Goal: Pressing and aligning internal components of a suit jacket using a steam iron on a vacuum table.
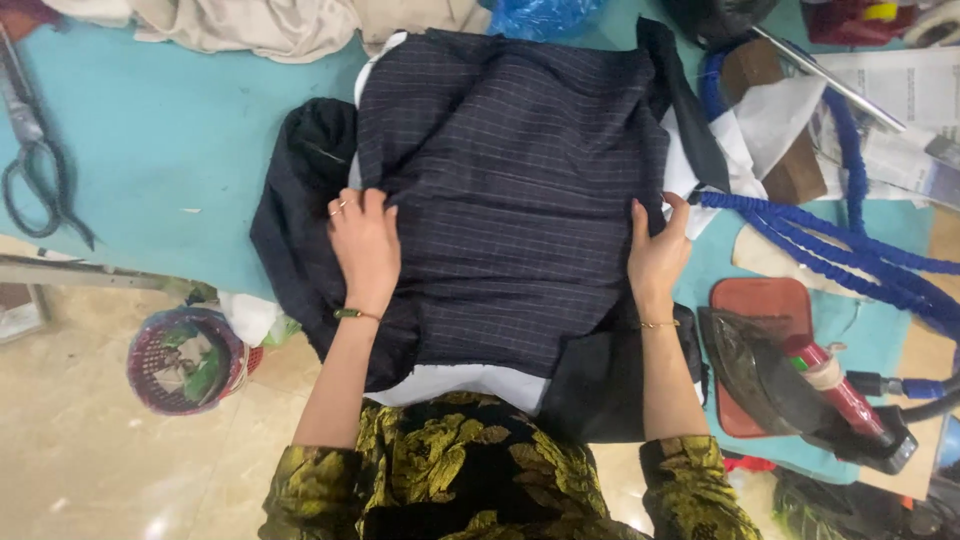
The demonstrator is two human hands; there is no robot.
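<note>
Right now both hands are pressing flat on the dark pinstriped fabric (510, 200), which is lying spread across the middle of the frame on the teal worktop (160, 140). The left hand (366, 245) is resting palm-down at the cloth's left side, fingers spread and released, gripping nothing; it looks to be pinning the layer so it is not sliding. The right hand (656, 252) is sitting at the right edge of the cloth, fingers extended along the border, thumb tucked toward the fabric, so its grip is open too, more a steadying touch than a pinch. Together they seem to be holding the piece taut and smooth between them.

Under the pinstripe a white lining (470, 380) is peeking out at the lower edge, and a plain black cloth (300, 200) is bunching out to the left, partly hanging off the worktop's near edge.

Room is tight on the right: a blue braided hose (830, 240) is running just beside the right hand, and an iron (790, 380) is resting on its red pad (760, 300) in the lower right. To the left there is open teal surface, with scissors (35, 170) lying well apart at the far left edge. Below the edge, in the lower left, a small basket (185, 360) is standing on the floor.
</note>
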